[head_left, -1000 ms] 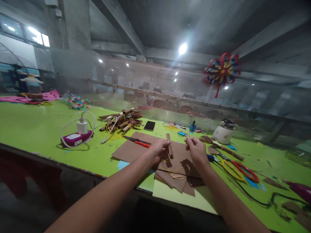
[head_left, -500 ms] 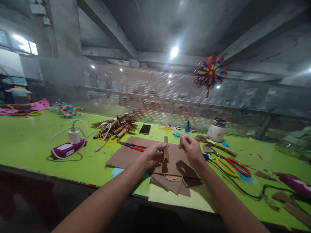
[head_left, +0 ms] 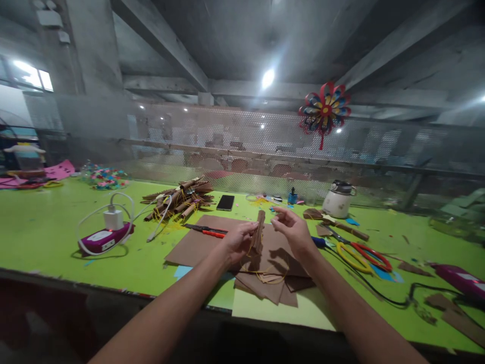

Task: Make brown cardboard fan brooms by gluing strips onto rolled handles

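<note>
Pale yellow sheet (head_left: 265,309), smooth and thin, lies at the near edge of the green bench (head_left: 140,265). On it, brown card pieces (head_left: 261,286): flat, matte, straight-cut, fanned loosely. Risk: a forearm brushing them could scatter the stack.

Yellow string (head_left: 282,278), thin and flexible, loops over the card below both hands. Risk: slack may snag on a card corner or knot if pulled unevenly.

L hand (head_left: 241,240): closed in a pinch on the brown roll (head_left: 260,228), a short, narrow, ridged piece w/ string against it, held tilted near upright above the brown sheet (head_left: 189,246). Risk: excess grip force could crush the roll; too little could let it slip or unwind.

R hand (head_left: 294,231): partly open, fingers curled, thumb & forefinger apart, just beside the roll, not touching it. No object visible in it; a fine thread there can't be ruled out.

Adjacent, L side: red-and-black tool (head_left: 214,233), slim, hard, lying on the brown sheet. R side: scissors (head_left: 354,258), yellow & red loop handles, plus blue-handled tool (head_left: 318,241) near the R wrist. Risk: a wide R-arm sweep could knock these or drag the black cable (head_left: 382,299).

Farther: tangled pile of brown rolls (head_left: 185,202), tubular, w/ yellow strings; glossy black phone (head_left: 226,202). Beyond: perforated screen (head_left: 242,162).
</note>
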`<state>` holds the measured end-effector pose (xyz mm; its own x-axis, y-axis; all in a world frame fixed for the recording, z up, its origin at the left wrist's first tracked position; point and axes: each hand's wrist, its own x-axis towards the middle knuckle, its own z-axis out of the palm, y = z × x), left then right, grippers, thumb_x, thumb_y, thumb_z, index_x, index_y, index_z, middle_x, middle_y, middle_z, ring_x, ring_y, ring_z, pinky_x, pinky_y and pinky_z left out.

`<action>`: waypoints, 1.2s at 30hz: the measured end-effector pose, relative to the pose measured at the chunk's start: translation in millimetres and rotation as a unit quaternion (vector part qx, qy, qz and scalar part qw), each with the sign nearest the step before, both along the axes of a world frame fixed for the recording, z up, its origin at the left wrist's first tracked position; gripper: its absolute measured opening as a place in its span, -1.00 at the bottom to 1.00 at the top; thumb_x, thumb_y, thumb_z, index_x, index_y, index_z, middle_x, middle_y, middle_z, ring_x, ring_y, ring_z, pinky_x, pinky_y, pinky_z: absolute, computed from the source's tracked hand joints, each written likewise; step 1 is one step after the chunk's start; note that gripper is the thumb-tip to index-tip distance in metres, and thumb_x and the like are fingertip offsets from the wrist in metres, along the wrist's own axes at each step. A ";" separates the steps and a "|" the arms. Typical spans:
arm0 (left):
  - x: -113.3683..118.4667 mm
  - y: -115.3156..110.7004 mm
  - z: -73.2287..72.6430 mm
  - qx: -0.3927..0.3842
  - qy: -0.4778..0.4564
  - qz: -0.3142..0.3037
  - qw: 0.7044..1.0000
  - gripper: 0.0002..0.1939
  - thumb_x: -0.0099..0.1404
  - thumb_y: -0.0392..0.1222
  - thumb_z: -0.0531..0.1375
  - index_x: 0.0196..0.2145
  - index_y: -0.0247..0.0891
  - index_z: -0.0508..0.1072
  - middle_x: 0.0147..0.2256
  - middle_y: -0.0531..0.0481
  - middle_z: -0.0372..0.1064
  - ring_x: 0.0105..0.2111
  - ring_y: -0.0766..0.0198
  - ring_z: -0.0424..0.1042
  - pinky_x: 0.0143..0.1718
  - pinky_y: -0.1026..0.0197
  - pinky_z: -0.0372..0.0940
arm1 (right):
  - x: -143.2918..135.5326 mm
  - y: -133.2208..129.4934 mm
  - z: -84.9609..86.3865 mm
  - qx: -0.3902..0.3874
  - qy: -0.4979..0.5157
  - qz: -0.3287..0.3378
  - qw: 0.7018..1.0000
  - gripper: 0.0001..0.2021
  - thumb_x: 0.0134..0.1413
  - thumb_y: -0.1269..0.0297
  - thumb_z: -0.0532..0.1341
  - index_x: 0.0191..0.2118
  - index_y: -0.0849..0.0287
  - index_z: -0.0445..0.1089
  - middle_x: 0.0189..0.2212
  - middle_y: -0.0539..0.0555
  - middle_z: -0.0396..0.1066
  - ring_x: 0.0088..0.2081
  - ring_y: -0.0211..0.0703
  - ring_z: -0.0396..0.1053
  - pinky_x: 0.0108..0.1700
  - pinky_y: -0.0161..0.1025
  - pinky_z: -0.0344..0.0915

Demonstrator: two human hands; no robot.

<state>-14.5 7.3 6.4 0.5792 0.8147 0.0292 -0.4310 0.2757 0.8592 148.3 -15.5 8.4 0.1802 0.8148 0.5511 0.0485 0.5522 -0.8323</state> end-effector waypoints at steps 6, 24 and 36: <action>4.8 6.4 -8.4 0.001 -0.029 0.003 1.000 -0.94 0.09 -0.33 0.22 -0.43 -0.33 0.38 -0.52 0.03 0.32 -0.59 0.44 0.28 -0.52 0.37 0.19 | -16.7 0.0 -12.2 -0.041 -0.129 -0.043 0.990 -0.38 -0.20 0.21 0.30 0.07 0.12 0.18 -0.37 0.02 0.32 -0.38 -0.20 0.33 -0.34 -0.24 0.30; 8.8 12.1 -18.8 0.017 -0.033 0.048 0.998 -0.90 0.06 -0.33 0.24 -0.43 -0.36 0.37 -0.49 -0.03 0.35 -0.52 0.35 0.35 -0.40 0.29 0.25 | -35.8 -9.7 -14.4 -0.049 -0.107 -0.048 0.992 -0.61 -0.09 0.26 0.16 -0.06 0.15 0.30 -0.44 0.04 0.37 -0.41 -0.17 0.34 -0.40 -0.23 0.30; -0.7 1.2 -2.1 0.019 -0.057 -0.014 0.998 -0.94 0.09 -0.33 0.22 -0.43 -0.35 0.38 -0.50 0.01 0.35 -0.55 0.37 0.35 -0.46 0.31 0.27 | -17.9 6.4 -20.5 -0.048 0.093 -0.082 0.991 -0.66 -0.16 0.21 0.21 -0.19 0.21 0.31 -0.64 -0.12 0.23 -0.61 -0.32 0.23 -0.54 -0.33 0.23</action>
<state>-15.2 8.5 4.2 0.5924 0.7957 0.1265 -0.5187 0.2565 0.8156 130.4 -9.1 -12.2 0.4064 0.8131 0.4168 -0.0283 0.4671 -0.8838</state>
